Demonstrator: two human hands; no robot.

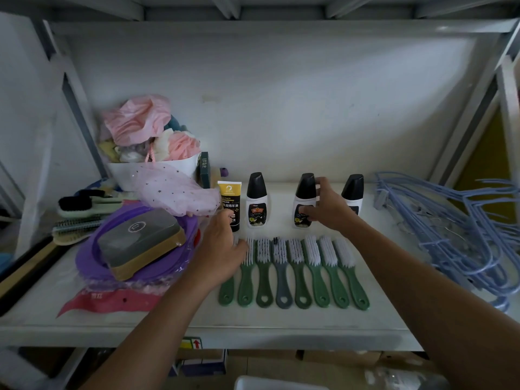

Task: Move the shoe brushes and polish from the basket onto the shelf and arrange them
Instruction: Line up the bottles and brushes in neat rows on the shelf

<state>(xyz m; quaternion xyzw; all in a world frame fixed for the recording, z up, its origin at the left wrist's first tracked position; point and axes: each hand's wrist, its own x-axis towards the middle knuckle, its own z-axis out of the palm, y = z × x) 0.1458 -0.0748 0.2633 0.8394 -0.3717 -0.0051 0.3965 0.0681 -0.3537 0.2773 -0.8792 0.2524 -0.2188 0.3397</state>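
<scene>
On shelf, R hand grips tapered polish btl.

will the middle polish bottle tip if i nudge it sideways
Probably tippy: the middle polish bottle stands upright, much taller than its base is wide, with a large black cap, so push low. It looks like stiff plastic, likely firm in the grip of the right hand. Its smooth sides may slip.

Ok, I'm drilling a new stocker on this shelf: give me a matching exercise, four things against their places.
1 grey brush
2 middle polish bottle
3 blue hangers
4 yellow-and-black tube

a right end of shelf
b held by right hand
c fourth from left among brushes
d left of the bottles

Pairs: 1-c, 2-b, 3-a, 4-d
</scene>
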